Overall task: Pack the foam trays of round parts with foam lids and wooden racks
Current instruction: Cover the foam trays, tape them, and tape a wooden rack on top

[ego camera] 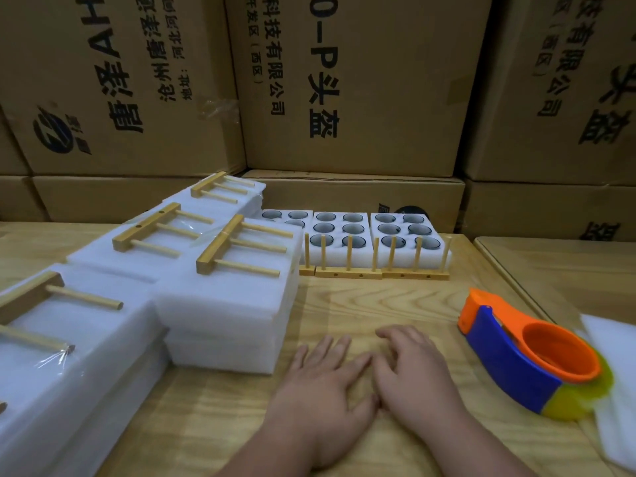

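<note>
Left hand point(320, 383) and right hand point(416, 370) flat on tabletop point(378, 304), side by side, fingers point(339, 342) extended and holding nothing. Foam trays point(406, 235) of round parts at far edge, upright wooden racks point(375, 266) just in front. Lidded foam stacks point(227, 304) at left. Tape dispenser point(530, 356) at right.
</note>
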